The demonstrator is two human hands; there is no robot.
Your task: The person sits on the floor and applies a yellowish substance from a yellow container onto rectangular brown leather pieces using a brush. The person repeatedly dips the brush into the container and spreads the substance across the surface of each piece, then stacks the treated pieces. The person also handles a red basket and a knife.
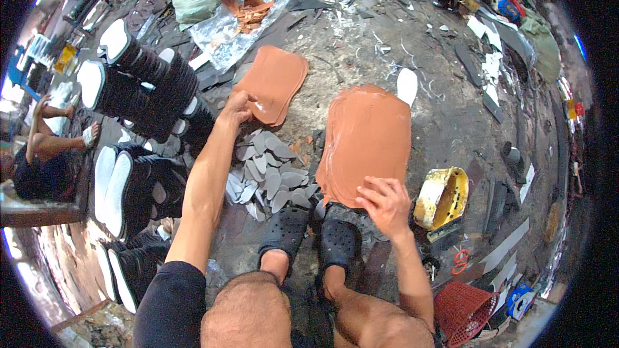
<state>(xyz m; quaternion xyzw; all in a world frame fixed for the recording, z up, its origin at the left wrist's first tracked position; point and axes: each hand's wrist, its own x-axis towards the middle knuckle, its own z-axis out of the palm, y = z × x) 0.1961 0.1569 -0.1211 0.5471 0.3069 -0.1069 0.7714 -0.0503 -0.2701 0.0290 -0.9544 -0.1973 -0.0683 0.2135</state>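
Observation:
My left hand grips the near left edge of a small pile of reddish-brown sheets, shaped with rounded corners and a slight waist. To the right lies a taller stack of similar reddish-brown sheets, its edges uneven. On the near right corner of that stack rests my right hand, fingers bent and a little apart on the top sheet; its thumb is hard to make out. Between the two piles and my shoes is a heap of grey, oval-ended pieces. A white sole-shaped piece lies beyond the tall stack.
Bundles of dark soles with white faces stand at the left. A yellow container, orange-handled scissors and a red basket are at the right. Brown scraps lie on clear plastic at the back. Another person's legs show far left.

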